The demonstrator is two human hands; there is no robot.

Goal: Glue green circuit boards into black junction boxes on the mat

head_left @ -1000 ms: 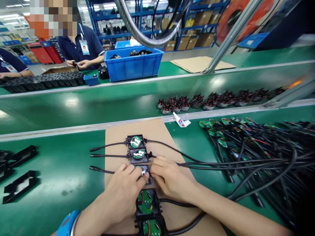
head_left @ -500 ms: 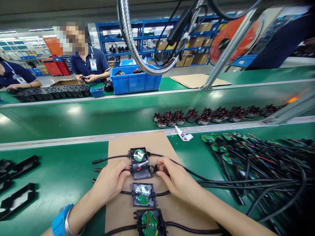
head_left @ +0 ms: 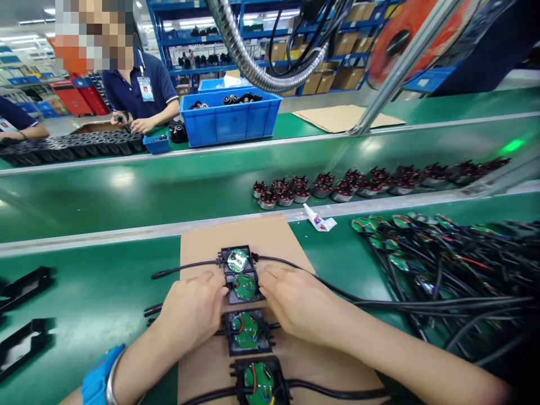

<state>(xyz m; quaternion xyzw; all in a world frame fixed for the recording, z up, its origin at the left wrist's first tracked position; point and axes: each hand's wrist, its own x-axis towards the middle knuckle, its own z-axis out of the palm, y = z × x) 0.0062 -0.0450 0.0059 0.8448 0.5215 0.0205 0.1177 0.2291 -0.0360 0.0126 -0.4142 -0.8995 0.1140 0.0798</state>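
Observation:
Four black housings with green circuit boards lie in a column on brown cardboard. My left hand is at the left edge of the second housing from the top, its fingers pressed together there. At that housing's right edge my right hand has its fingers bent against the side. Inside it the round green board faces up. Just above is the top housing, cables leaving both sides. Below are the third housing and the nearest housing. The fingertips are partly hidden.
Black cables with green boards are heaped at the right. Empty black frames lie at the left. A white tube and rows of motor parts are beyond. Across the bench a person stands by a blue bin.
The second housing now has a green board lying in it, where its bare inside and wires showed before. Both hands have closed in on its sides. The camera view has tilted down slightly.

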